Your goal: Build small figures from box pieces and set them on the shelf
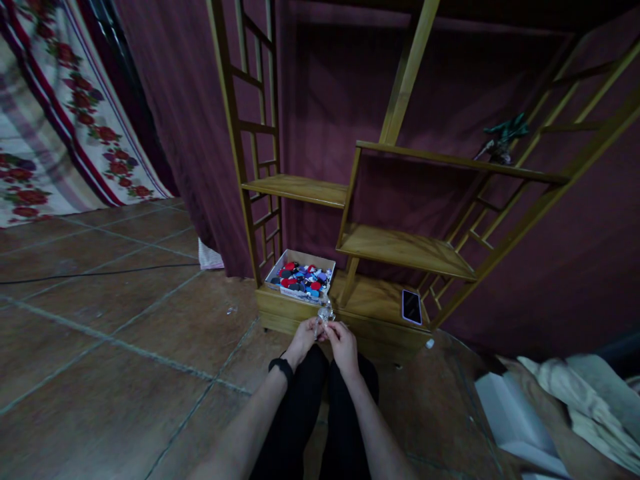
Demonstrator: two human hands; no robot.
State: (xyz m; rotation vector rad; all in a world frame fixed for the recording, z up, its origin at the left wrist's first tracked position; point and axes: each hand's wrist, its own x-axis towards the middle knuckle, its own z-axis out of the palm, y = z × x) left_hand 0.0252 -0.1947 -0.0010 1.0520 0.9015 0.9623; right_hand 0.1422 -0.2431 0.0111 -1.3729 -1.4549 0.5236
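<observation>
Above my knees, in the head view, my left hand point(305, 335) and my right hand point(342, 340) meet with fingertips pinched together. Between them is a small clear, crinkled piece point(325, 313) that looks like transparent plastic; its exact kind is too small to make out. Both hands are closed on it. Just beyond them, on the shelf's low base, stands an open cardboard box point(283, 260) full of small red, blue, black, white and purple pieces.
A wooden shelf unit point(295, 189) rises in front of me. A phone point(411, 307) lies on its base at the right, and a dark green figurine point(503, 137) stands higher up. White cloth point(575, 387) lies at the far right. A black cable point(100, 274) crosses the tiled floor.
</observation>
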